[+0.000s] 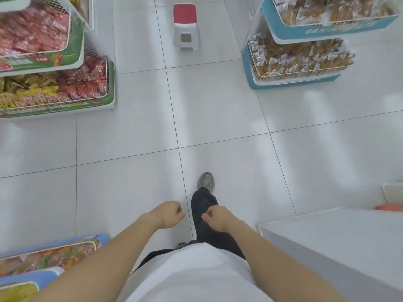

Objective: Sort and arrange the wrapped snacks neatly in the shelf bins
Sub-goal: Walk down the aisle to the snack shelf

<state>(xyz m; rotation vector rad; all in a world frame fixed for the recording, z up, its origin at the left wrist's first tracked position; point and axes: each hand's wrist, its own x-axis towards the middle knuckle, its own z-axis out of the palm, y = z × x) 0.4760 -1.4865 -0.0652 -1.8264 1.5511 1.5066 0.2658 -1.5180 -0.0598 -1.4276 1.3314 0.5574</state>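
Walking between stands; no sorting in hand yet. At the floor's left edge, a green shelf (96, 83) holds red and yellow snacks (54, 88). Left hand (168, 214) and right hand (216, 217) hang mid-aisle, fingers loosely curled, holding and touching nothing. At the far right corner, a blue shelf (290, 82) holds tan packets (301, 59). Next move, probably: reach a bin and grasp packets.

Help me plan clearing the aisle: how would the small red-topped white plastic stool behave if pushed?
The red-topped white plastic stool looks hollow and thin-walled, so probably light. On the glossy white floor tiles it would likely slide easily. Being taller than wide, a high push might tip it.
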